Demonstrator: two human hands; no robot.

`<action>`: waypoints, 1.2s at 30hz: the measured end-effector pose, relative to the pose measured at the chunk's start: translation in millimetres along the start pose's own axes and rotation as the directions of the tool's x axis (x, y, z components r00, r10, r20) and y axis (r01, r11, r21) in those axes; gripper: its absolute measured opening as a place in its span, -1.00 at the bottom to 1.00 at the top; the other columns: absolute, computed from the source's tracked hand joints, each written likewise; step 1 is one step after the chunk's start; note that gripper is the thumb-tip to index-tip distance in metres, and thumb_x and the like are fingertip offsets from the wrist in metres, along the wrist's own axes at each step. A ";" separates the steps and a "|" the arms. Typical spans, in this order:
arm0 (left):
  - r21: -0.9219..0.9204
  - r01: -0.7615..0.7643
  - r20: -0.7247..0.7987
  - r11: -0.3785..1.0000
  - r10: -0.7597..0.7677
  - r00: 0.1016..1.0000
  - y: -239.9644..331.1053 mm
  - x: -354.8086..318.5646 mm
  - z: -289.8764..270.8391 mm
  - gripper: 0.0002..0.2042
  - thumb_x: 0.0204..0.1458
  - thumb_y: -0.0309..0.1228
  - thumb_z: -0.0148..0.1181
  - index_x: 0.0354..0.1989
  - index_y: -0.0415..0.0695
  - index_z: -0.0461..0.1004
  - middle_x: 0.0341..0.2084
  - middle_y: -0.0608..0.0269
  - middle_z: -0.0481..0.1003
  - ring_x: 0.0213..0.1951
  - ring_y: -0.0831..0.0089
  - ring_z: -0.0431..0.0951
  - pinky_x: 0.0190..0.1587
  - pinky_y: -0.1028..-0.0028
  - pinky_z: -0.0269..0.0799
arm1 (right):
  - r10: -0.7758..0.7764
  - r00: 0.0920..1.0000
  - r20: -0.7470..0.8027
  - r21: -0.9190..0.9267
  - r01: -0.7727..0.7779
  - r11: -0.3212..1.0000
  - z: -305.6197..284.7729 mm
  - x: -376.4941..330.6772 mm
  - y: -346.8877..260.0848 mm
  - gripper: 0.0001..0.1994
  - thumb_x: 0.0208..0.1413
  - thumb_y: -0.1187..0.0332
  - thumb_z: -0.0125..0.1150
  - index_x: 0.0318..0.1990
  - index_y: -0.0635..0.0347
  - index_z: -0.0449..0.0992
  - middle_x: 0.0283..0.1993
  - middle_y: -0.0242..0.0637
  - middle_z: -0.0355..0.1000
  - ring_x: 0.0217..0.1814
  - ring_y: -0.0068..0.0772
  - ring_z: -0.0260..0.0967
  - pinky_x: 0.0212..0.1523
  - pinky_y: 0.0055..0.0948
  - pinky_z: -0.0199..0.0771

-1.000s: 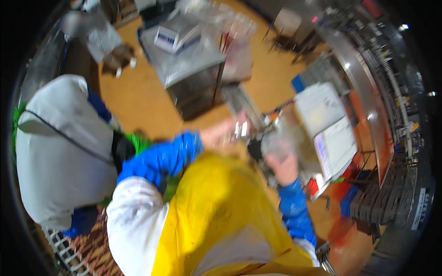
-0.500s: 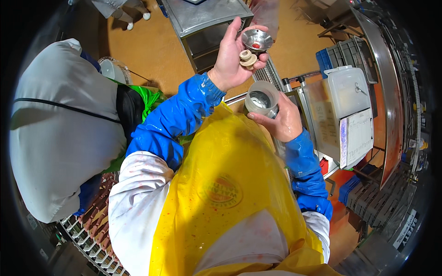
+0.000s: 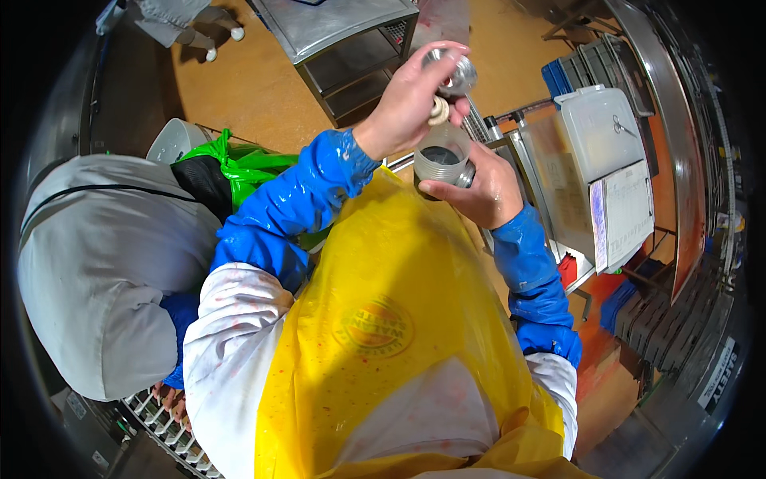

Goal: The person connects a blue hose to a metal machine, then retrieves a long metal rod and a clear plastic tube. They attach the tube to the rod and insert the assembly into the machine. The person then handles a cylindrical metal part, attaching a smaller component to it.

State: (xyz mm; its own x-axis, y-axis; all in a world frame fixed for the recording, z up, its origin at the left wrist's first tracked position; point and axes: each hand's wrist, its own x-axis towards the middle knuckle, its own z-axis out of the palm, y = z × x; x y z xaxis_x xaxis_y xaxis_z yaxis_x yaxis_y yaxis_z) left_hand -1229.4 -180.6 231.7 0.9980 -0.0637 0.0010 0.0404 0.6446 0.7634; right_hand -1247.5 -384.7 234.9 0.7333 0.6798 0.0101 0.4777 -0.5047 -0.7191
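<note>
My left hand is closed around a shiny metal cone-shaped part, its fingers over the top of it. Beige plastic rings stick out below, against the same palm. Just under them, my right hand grips a translucent threaded plastic cup, open end up, with something dark and shiny inside. A small metal piece shows between that cup and my right fingers. The two hands are close together in front of my yellow apron, and both blue sleeves look wet.
A co-worker in a white hooded coat bends at my left, over a rack. Ahead stands a steel table. On the right are a translucent lidded bin, a clipboard and stacked grey crates.
My left fingers have folded over the metal cone, and that hand has turned and come down. The cup has tilted and shifted slightly left. The co-worker has bent lower.
</note>
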 end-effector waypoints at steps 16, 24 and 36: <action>0.568 -0.549 0.629 0.613 0.107 0.770 -61.5 -40.3 15.6 -0.68 -0.02 -0.52 0.44 -0.05 -0.09 0.60 -0.02 0.17 0.48 0.01 0.27 0.52 0.11 0.30 0.43 | 0.022 0.994 0.105 0.549 -0.077 0.832 9.0 -66.7 44.0 -0.42 -0.01 0.30 0.64 0.15 0.30 0.55 0.11 -0.25 0.56 0.21 -0.37 0.47 0.27 -0.27 0.44; 0.597 -0.420 0.586 0.684 -0.014 0.810 -80.8 -46.3 -0.4 -0.30 -0.20 -0.29 0.64 0.20 -0.10 0.48 0.15 0.11 0.42 0.23 0.23 0.46 0.34 0.26 0.33 | 0.160 0.984 0.084 0.530 -0.180 0.829 23.3 -82.4 52.6 -0.37 -0.04 0.27 0.62 0.20 0.25 0.54 0.11 -0.27 0.59 0.12 -0.47 0.51 0.16 -0.33 0.54; 0.489 0.177 0.416 0.854 -0.407 0.813 -122.9 -51.1 -10.9 -0.27 0.04 -0.30 0.55 0.36 -0.21 0.31 0.09 0.22 0.51 0.15 0.47 0.49 0.28 0.37 0.37 | 0.376 0.875 0.306 0.322 -0.466 0.824 -43.3 -124.9 101.4 -0.20 -0.20 0.21 0.58 0.23 0.25 0.32 0.08 0.01 0.44 0.18 -0.08 0.42 0.20 -0.21 0.43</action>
State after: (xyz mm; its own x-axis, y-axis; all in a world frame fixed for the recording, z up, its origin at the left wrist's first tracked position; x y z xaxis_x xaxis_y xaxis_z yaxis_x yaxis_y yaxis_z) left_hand -1284.8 -248.4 130.8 0.7744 -0.6314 -0.0410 0.1873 0.1669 0.9680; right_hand -1269.7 -543.7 190.8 0.6731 0.5679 -0.4738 -0.1038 -0.5618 -0.8208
